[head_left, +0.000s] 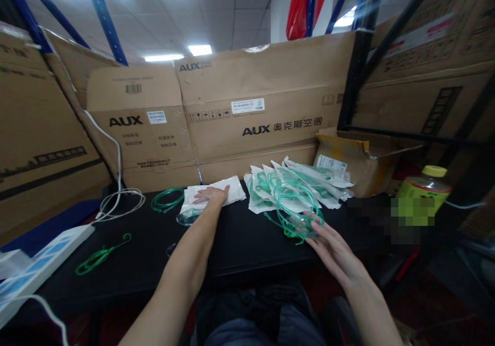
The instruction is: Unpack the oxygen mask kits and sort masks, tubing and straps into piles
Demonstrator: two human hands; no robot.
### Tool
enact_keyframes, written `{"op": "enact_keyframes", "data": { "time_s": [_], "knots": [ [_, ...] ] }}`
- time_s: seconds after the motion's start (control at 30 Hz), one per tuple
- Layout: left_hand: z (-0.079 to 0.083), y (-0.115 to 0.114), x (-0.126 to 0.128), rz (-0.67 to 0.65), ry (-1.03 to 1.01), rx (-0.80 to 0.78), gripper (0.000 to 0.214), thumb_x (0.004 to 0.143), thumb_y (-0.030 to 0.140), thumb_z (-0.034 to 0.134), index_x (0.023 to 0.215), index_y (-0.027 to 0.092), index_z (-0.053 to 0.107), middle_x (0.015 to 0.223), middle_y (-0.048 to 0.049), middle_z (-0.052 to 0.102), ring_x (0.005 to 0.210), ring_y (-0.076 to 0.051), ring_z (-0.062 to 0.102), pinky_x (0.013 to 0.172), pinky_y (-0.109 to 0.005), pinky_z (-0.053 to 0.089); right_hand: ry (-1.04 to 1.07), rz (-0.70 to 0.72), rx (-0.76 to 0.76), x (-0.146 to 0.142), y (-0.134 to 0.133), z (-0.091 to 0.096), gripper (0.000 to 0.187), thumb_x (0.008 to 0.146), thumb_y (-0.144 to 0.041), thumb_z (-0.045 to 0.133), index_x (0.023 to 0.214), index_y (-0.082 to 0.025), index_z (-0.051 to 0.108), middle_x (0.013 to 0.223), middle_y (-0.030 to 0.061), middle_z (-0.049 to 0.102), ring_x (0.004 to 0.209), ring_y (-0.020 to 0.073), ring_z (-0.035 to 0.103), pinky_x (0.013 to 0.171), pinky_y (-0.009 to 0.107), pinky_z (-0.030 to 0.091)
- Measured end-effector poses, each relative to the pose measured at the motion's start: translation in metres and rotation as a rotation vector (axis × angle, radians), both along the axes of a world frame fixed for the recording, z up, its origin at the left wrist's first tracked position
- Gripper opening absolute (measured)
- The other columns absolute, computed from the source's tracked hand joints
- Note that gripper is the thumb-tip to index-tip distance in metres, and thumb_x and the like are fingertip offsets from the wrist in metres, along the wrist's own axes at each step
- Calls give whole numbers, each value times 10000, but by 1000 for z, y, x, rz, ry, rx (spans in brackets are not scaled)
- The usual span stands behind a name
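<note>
My left hand [213, 195] lies flat on a stack of white pouches [234, 190], fingers spread. A clear mask [187, 217] rests at the stack's near left edge, partly covered by my forearm. My right hand [327, 240] grips a clear oxygen mask [302, 224] with coiled green tubing [284, 196], thumb on top and the other fingers partly hidden beneath. Just behind it, several packed pouches [257, 201] with green tubing inside lie fanned out and overlapping. A loose coil of green tubing [167, 200] sits left of the white stack.
A green elastic strap or cord [96, 258] and a white power strip [42, 263] lie at the left. An open cardboard box [367, 163] and a yellow-capped bottle [429, 186] stand at the right. Large cardboard panels [216, 124] wall off the back of the black table [240, 248].
</note>
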State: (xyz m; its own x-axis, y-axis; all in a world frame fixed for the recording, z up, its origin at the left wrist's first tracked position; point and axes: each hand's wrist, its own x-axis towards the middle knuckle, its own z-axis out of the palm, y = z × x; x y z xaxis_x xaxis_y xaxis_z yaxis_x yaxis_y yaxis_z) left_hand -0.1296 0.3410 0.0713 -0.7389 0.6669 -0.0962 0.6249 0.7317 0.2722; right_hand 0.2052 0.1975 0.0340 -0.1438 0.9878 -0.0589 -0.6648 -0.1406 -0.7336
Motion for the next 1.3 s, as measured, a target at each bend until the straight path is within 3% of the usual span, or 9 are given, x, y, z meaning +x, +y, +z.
{"op": "enact_keyframes", "data": {
  "time_s": [0.17, 0.33, 0.5, 0.63, 0.7, 0.83, 1.07, 1.17, 1.3],
  "knots": [
    [1, 3, 15, -17, 34, 24, 674, 958, 578, 533, 1507, 206, 415, 1600, -163, 356, 1426, -386, 385, 1137, -664, 303, 19, 2, -4, 0, 0, -1, 390, 530, -247, 982, 863, -231, 780, 945, 17, 810, 890, 237, 776, 762, 287, 657],
    [18, -1, 21, -123, 117, 64, 501, 970, 445, 595, 1394, 186, 529, 1477, -142, 495, 1299, -330, 524, 1057, -584, 444, 18, 18, -8, 1, 0, -1, 415, 541, -257, 984, 904, -215, 787, 938, 20, 810, 874, 217, 776, 721, 245, 647],
    [55, -23, -2, -386, 178, 63, 479, 969, 470, 589, 1339, 165, 578, 1405, -142, 571, 1270, -314, 561, 1066, -586, 433, 7, 34, 20, 3, -1, -1, 401, 584, -263, 972, 931, -201, 780, 983, 20, 807, 913, 198, 770, 754, 221, 633],
    [74, -77, -42, -713, 158, 84, 476, 989, 528, 477, 1270, 196, 669, 1356, -105, 664, 1258, -272, 602, 1102, -429, 423, 1, 43, 43, 5, 1, -6, 384, 629, -284, 949, 962, -202, 776, 1022, 39, 802, 999, 245, 756, 905, 335, 624],
    [71, -111, -63, -833, 148, 120, 476, 971, 538, 456, 1255, 240, 696, 1353, -61, 681, 1263, -265, 608, 1101, -347, 413, -1, 56, 57, 6, 2, -9, 377, 647, -296, 937, 976, -205, 775, 1052, 46, 798, 1051, 263, 741, 964, 378, 602],
    [53, -163, -90, -893, 126, 185, 495, 905, 554, 508, 1208, 228, 726, 1287, -74, 721, 1214, -296, 647, 1040, -357, 462, -11, 101, 54, 6, 2, -14, 388, 701, -320, 902, 1047, -212, 765, 1105, 49, 787, 1113, 264, 717, 1000, 380, 580],
    [37, -179, -104, -912, 98, 292, 382, 883, 471, 568, 1143, 252, 744, 1220, -66, 750, 1174, -298, 668, 1016, -387, 479, -17, 255, 41, -21, -13, -4, 354, 735, -308, 882, 1043, -193, 753, 1065, 62, 793, 1054, 256, 739, 985, 371, 567],
    [40, -187, -91, -902, 124, 379, 395, 910, 476, 570, 1184, 234, 719, 1271, -87, 721, 1208, -310, 642, 1051, -429, 457, -41, 339, 57, -37, -22, 3, 402, 747, -298, 875, 1103, -181, 728, 1034, 73, 795, 1008, 239, 752, 945, 351, 573],
    [42, -213, -39, -964, 109, 637, 359, 987, 471, 536, 1228, 247, 682, 1267, -54, 708, 1202, -242, 632, 1080, -392, 444, -114, 424, 79, -51, -27, 9, 455, 756, -272, 868, 1165, -172, 694, 1030, 80, 793, 964, 218, 760, 897, 317, 577]
  ]
}}
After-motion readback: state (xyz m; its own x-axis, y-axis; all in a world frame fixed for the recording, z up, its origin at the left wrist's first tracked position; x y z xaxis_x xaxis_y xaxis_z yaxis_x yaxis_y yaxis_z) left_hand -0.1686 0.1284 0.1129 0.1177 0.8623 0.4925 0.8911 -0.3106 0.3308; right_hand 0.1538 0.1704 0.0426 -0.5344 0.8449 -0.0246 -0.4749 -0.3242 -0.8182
